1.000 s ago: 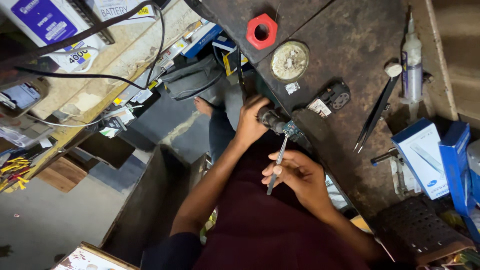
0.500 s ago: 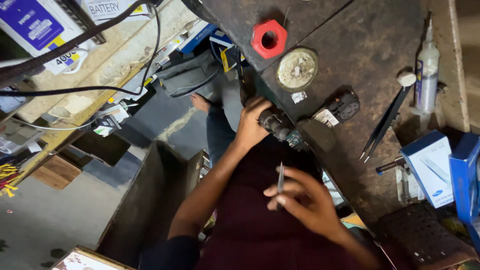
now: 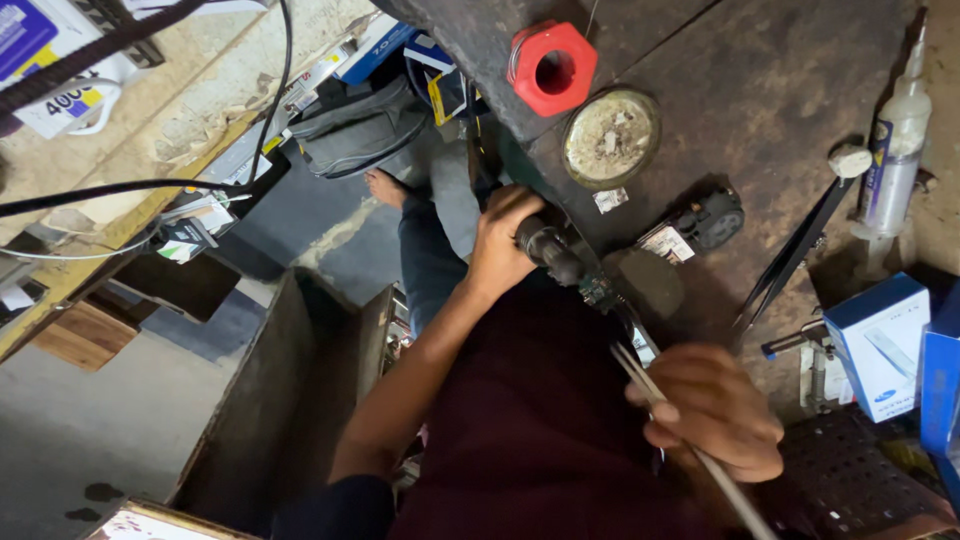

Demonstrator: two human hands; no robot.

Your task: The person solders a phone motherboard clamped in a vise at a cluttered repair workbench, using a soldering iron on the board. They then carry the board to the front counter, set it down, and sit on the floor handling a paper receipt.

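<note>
— Looking down from the head camera, what is each hand doing?

— The left hand (image 3: 505,240) is closing tight around a dark cylindrical part (image 3: 548,252) at the near edge of the dark surface (image 3: 740,90), fingers wrapped fully round it. The right hand (image 3: 712,408) is curling shut on a thin metal rod (image 3: 640,375), pinching it so the tip is pointing up toward the small green piece (image 3: 598,291) at the end of that part.

— And what is lying around them?

— A red hexagonal piece (image 3: 552,66) and a round dusty lid (image 3: 611,137) are sitting further back on the surface. A small black part (image 3: 708,219) is resting near them, a syringe-like tube (image 3: 893,150) is lying well off toward the right side, and blue and white boxes (image 3: 880,342) are standing near the right hand. Beneath the surface, a bare foot (image 3: 385,187) is resting on the floor.

— What could be going wrong from here?

— I am judging that the rod tip is at risk of skidding off the green piece, because the part is being steadied only by one hand over the edge. A slip could be jabbing the left fingers or dropping the part toward the floor.
</note>
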